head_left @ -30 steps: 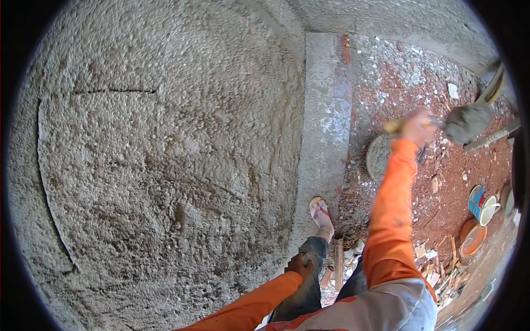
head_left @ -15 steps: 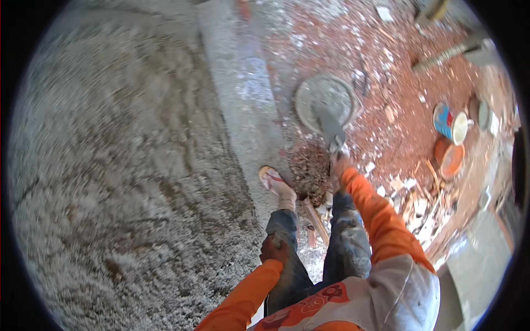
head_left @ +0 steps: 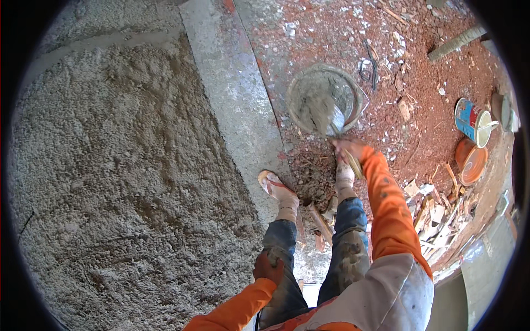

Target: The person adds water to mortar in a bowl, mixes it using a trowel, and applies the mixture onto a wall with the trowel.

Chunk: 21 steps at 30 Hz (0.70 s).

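My right hand (head_left: 349,149) grips the wooden handle of a trowel (head_left: 334,121), whose mortar-loaded blade is inside a round bucket (head_left: 301,102) of wet grey mortar. The bucket stands on red dirt beyond my right foot (head_left: 344,175). My left hand (head_left: 269,267) is closed, low against my left trouser leg, around something small that I cannot make out. My left sandalled foot (head_left: 279,190) stands on a bare concrete strip (head_left: 226,83), beside the rough grey plastered surface (head_left: 121,165) that fills the left half of the view.
To the right lie a blue-and-red can (head_left: 466,118), an orange container (head_left: 475,165), a pole (head_left: 452,44), a black cord (head_left: 367,71) and a pile of wood scraps and rubble (head_left: 436,215). A grey board (head_left: 480,276) is at the lower right.
My right hand and trowel have swung from the upper right down into the bucket, the load no longer raised. The view has turned, showing more of my legs. My left hand remains by my leg.
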Each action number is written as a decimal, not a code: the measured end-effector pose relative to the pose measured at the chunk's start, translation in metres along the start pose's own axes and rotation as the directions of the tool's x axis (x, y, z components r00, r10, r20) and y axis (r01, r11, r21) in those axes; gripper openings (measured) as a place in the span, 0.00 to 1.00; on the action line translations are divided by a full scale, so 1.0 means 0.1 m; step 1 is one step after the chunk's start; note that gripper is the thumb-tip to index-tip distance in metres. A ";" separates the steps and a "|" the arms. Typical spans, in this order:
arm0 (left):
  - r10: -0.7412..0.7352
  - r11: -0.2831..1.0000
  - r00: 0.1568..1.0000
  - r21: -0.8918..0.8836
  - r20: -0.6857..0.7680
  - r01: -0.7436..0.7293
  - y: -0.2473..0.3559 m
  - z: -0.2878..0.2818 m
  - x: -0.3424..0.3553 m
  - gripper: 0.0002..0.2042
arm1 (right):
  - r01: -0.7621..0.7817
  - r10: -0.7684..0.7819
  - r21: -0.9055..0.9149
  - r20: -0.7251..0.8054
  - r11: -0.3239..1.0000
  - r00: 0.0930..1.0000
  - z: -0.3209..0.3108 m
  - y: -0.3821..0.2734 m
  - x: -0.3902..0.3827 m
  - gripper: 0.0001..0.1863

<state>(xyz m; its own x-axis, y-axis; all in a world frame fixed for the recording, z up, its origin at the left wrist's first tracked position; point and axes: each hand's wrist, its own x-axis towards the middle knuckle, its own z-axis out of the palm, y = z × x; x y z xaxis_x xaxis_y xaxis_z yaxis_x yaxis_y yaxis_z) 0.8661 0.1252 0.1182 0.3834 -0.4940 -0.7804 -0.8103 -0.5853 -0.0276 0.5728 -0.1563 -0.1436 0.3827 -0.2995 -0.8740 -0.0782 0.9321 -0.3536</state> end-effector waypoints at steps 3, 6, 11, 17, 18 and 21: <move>-0.059 0.995 0.998 0.083 0.017 0.058 0.16 -0.01 0.01 0.27 | -0.083 0.085 -0.039 0.049 0.996 0.995 -0.16 -0.02 -0.02 0.08; -0.110 0.992 0.993 0.059 0.047 0.107 0.21 -0.08 -0.02 0.28 | 0.098 -0.099 0.117 0.002 0.988 0.995 0.00 -0.37 0.04 0.11; -0.106 0.993 0.994 -0.045 0.017 0.107 -0.12 -0.13 -0.06 0.28 | 0.522 -0.476 0.216 -0.229 0.825 0.849 0.42 -1.29 -0.97 0.13; 0.045 0.948 0.994 -0.319 0.103 -0.010 -0.57 -0.27 0.03 0.26 | 0.856 -0.748 -0.146 -0.573 0.495 0.335 0.91 -2.57 -1.95 0.16; 0.019 0.937 0.998 -0.348 0.063 0.004 -0.72 -0.30 -0.02 0.24 | 0.917 -0.697 -0.098 -0.683 0.386 0.221 1.17 -2.75 -1.93 0.17; 0.044 0.919 0.999 -0.393 0.029 -0.029 -0.80 -0.47 -0.13 0.23 | 0.894 -0.482 -0.130 -0.870 0.429 0.105 1.66 -3.02 -1.48 0.19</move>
<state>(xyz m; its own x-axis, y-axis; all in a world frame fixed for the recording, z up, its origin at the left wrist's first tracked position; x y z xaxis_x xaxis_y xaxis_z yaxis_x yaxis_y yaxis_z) 0.9464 0.1482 0.1598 0.3340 -0.5003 -0.7988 -0.5819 -0.7761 0.2428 0.6929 -0.3596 0.1479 -0.7228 -0.6581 -0.2110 0.1885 0.1060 -0.9763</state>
